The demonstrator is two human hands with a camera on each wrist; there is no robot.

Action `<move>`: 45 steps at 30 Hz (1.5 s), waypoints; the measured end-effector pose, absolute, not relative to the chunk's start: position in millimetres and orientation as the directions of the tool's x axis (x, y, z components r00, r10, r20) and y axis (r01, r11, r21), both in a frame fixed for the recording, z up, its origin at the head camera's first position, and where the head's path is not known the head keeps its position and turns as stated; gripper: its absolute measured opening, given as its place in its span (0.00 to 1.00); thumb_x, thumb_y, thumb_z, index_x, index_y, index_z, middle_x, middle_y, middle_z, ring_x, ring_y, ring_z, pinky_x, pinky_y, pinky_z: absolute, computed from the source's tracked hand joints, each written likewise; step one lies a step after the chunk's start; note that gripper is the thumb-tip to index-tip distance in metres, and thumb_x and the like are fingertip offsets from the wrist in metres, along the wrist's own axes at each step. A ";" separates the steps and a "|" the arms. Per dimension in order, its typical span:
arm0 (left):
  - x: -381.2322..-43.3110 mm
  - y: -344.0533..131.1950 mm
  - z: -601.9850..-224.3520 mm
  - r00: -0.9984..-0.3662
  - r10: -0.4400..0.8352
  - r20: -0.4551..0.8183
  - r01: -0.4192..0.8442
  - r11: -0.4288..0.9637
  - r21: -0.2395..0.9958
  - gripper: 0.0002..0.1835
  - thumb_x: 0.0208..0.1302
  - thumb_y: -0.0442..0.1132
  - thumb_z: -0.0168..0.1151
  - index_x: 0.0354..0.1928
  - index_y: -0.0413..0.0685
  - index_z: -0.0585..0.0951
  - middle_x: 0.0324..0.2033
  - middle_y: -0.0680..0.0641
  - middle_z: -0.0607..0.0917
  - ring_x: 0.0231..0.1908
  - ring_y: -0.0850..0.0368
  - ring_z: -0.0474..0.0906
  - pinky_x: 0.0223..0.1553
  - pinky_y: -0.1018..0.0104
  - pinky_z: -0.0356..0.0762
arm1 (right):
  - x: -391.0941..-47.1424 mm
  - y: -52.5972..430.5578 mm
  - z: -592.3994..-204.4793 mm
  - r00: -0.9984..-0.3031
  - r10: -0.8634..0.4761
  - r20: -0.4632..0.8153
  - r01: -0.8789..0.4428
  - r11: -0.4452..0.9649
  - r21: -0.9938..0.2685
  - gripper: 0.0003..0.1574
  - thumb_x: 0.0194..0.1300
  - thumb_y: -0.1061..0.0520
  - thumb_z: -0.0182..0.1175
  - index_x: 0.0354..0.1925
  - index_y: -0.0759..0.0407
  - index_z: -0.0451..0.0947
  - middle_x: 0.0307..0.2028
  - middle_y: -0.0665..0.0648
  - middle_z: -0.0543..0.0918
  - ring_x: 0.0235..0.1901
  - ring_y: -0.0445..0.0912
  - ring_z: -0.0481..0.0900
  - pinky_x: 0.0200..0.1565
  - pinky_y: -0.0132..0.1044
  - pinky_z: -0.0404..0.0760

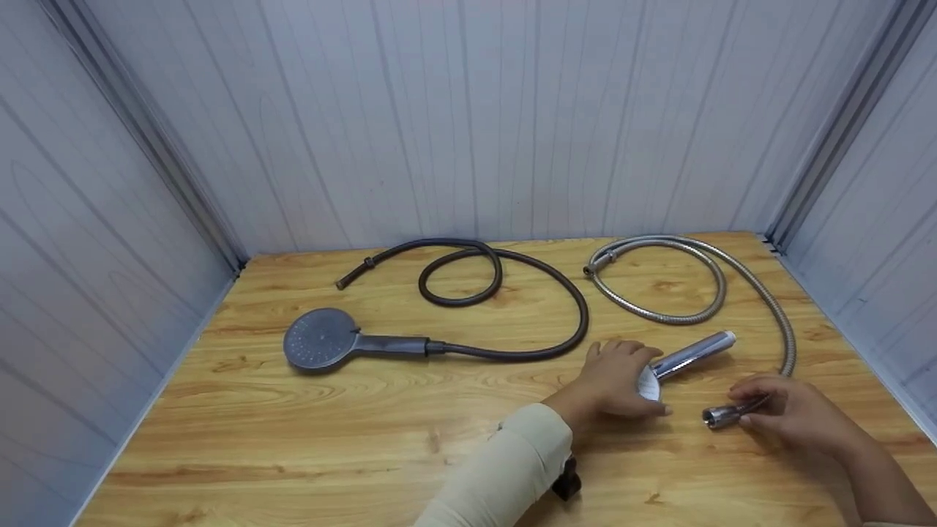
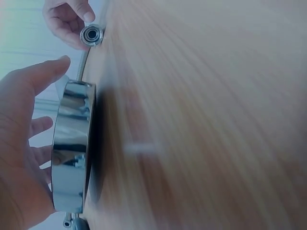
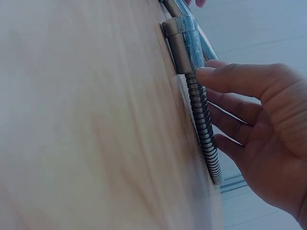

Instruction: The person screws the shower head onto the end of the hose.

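A chrome hand shower (image 1: 694, 354) lies on the wooden table, its handle slanting away to the right. My left hand (image 1: 618, 380) is spread around its round head, partly covering it; in the left wrist view the thumb and fingers look loose beside the chrome rim (image 2: 72, 148). My right hand (image 1: 801, 413) pinches the end of a silver metal shower hose (image 1: 787, 337), thumb and fingers just behind the chrome connector nut (image 1: 721, 417). That nut's open end faces the hand shower, with a gap between. The ribbed hose (image 3: 201, 115) runs along the fingers in the right wrist view.
A dark grey shower head (image 1: 322, 338) lies on the left, joined to a looped dark hose (image 1: 571, 293). The silver hose's other end (image 1: 602, 262) rests near the back. Panelled walls (image 1: 468, 124) stand behind and at both sides of the wooden table (image 1: 293, 439).
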State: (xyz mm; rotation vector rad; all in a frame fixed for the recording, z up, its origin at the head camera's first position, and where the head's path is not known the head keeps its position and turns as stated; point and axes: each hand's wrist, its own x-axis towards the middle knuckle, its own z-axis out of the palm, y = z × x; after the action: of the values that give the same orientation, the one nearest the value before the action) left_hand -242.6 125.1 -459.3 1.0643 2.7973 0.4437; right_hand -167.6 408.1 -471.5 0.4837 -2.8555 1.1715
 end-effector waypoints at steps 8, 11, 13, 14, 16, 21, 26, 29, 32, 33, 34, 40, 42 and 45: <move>-242.2 138.5 -458.9 -0.740 0.672 -0.010 0.645 0.715 0.270 0.41 0.53 0.68 0.64 0.70 0.75 0.64 0.67 0.62 0.66 0.67 0.60 0.59 0.68 0.50 0.52 | -171.5 409.2 -473.5 -0.927 -0.344 0.149 -0.346 0.634 -0.692 0.16 0.53 0.65 0.72 0.42 0.59 0.84 0.43 0.54 0.83 0.43 0.33 0.77 0.46 0.21 0.70; -242.8 140.8 -460.2 -0.742 0.671 -0.020 0.644 0.720 0.259 0.39 0.55 0.64 0.66 0.70 0.76 0.65 0.63 0.64 0.70 0.63 0.63 0.63 0.66 0.55 0.56 | -173.4 409.2 -475.7 -0.909 -0.384 0.165 -0.382 0.606 -0.698 0.15 0.53 0.67 0.71 0.41 0.60 0.84 0.41 0.54 0.84 0.41 0.35 0.78 0.44 0.23 0.72; -243.8 141.0 -460.8 -0.744 0.667 -0.028 0.639 0.723 0.262 0.38 0.54 0.61 0.68 0.68 0.76 0.66 0.59 0.66 0.73 0.59 0.64 0.66 0.63 0.58 0.59 | -174.2 409.1 -476.7 -0.900 -0.401 0.171 -0.397 0.591 -0.702 0.15 0.53 0.67 0.71 0.41 0.60 0.84 0.40 0.55 0.84 0.40 0.36 0.78 0.43 0.23 0.73; -244.5 140.7 -461.0 -0.746 0.665 -0.031 0.635 0.725 0.265 0.38 0.54 0.59 0.69 0.68 0.76 0.67 0.57 0.66 0.74 0.57 0.65 0.67 0.61 0.59 0.59 | -174.5 409.1 -476.7 -0.897 -0.406 0.176 -0.403 0.587 -0.702 0.15 0.53 0.68 0.71 0.41 0.60 0.84 0.40 0.55 0.84 0.40 0.36 0.78 0.43 0.23 0.72; -245.8 139.6 -461.3 -0.750 0.661 -0.026 0.631 0.727 0.269 0.38 0.52 0.57 0.70 0.67 0.75 0.68 0.54 0.66 0.76 0.53 0.66 0.68 0.57 0.61 0.61 | -174.9 409.2 -477.1 -0.892 -0.412 0.184 -0.415 0.587 -0.695 0.15 0.52 0.69 0.71 0.40 0.61 0.84 0.39 0.54 0.84 0.40 0.35 0.78 0.43 0.22 0.72; -248.1 136.7 -462.7 -0.769 0.639 -0.020 0.612 0.745 0.266 0.37 0.50 0.55 0.71 0.65 0.74 0.70 0.51 0.65 0.77 0.50 0.65 0.69 0.53 0.61 0.61 | -175.1 409.5 -474.8 -0.900 -0.410 0.148 -0.390 0.604 -0.695 0.15 0.52 0.67 0.71 0.41 0.61 0.84 0.39 0.54 0.84 0.41 0.33 0.77 0.44 0.22 0.72; -247.9 132.3 -464.5 -0.786 0.619 0.002 0.598 0.758 0.259 0.31 0.56 0.54 0.68 0.64 0.76 0.72 0.51 0.64 0.78 0.50 0.65 0.69 0.51 0.61 0.62 | -176.0 408.4 -473.8 -0.909 -0.403 0.105 -0.359 0.632 -0.687 0.16 0.53 0.63 0.72 0.43 0.60 0.84 0.40 0.54 0.83 0.41 0.34 0.77 0.42 0.25 0.75; -247.2 129.8 -466.9 -0.789 0.613 0.029 0.599 0.759 0.257 0.26 0.60 0.56 0.66 0.61 0.78 0.75 0.48 0.65 0.79 0.49 0.66 0.70 0.49 0.62 0.63 | -176.1 407.2 -473.4 -0.914 -0.394 0.092 -0.349 0.655 -0.670 0.16 0.54 0.61 0.73 0.43 0.60 0.85 0.40 0.54 0.83 0.40 0.34 0.76 0.41 0.27 0.76; -247.7 127.2 -468.7 -0.784 0.618 0.060 0.612 0.751 0.248 0.22 0.62 0.58 0.65 0.59 0.79 0.78 0.46 0.66 0.81 0.47 0.66 0.72 0.47 0.63 0.63 | -176.0 405.8 -472.6 -0.917 -0.390 0.080 -0.340 0.665 -0.665 0.16 0.54 0.59 0.73 0.43 0.59 0.85 0.40 0.54 0.83 0.40 0.34 0.76 0.40 0.29 0.76; -248.2 126.4 -469.1 -0.781 0.621 0.067 0.616 0.748 0.247 0.22 0.62 0.58 0.65 0.59 0.79 0.78 0.46 0.66 0.81 0.46 0.66 0.72 0.46 0.63 0.63 | -176.0 405.6 -472.4 -0.918 -0.388 0.078 -0.338 0.668 -0.662 0.16 0.54 0.59 0.73 0.43 0.58 0.85 0.40 0.54 0.82 0.40 0.34 0.75 0.40 0.29 0.75; -248.9 125.5 -469.4 -0.780 0.622 0.072 0.618 0.746 0.249 0.22 0.61 0.58 0.65 0.59 0.79 0.78 0.46 0.67 0.82 0.46 0.66 0.72 0.46 0.64 0.62 | -176.0 405.3 -472.3 -0.919 -0.387 0.075 -0.336 0.670 -0.662 0.16 0.54 0.59 0.73 0.43 0.58 0.85 0.40 0.54 0.82 0.40 0.34 0.75 0.40 0.29 0.75; -251.4 119.5 -469.0 -0.790 0.610 0.066 0.596 0.737 0.318 0.22 0.60 0.58 0.67 0.58 0.81 0.78 0.39 0.70 0.83 0.43 0.69 0.72 0.42 0.67 0.58 | -176.3 405.3 -472.5 -0.910 -0.407 0.080 -0.355 0.665 -0.657 0.15 0.54 0.58 0.73 0.42 0.57 0.84 0.39 0.52 0.82 0.39 0.34 0.75 0.40 0.29 0.76; -251.7 118.3 -468.8 -0.790 0.609 0.073 0.593 0.729 0.342 0.22 0.59 0.58 0.67 0.57 0.80 0.79 0.34 0.70 0.83 0.38 0.70 0.71 0.41 0.67 0.57 | -176.0 405.8 -472.7 -0.904 -0.418 0.088 -0.369 0.659 -0.655 0.15 0.55 0.59 0.72 0.42 0.58 0.84 0.39 0.52 0.82 0.39 0.34 0.76 0.39 0.29 0.76; -252.3 117.7 -469.1 -0.791 0.606 0.080 0.586 0.714 0.383 0.22 0.58 0.58 0.68 0.56 0.79 0.80 0.32 0.70 0.84 0.34 0.74 0.71 0.43 0.68 0.59 | -175.8 405.9 -472.4 -0.900 -0.426 0.094 -0.381 0.662 -0.646 0.14 0.55 0.59 0.72 0.42 0.57 0.84 0.39 0.51 0.82 0.39 0.34 0.76 0.40 0.28 0.76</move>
State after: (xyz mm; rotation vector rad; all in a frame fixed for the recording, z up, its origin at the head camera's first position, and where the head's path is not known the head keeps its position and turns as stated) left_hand -252.3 117.7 -469.1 0.9954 2.8608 0.6116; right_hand -175.8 405.9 -472.4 0.7110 -2.9230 1.1122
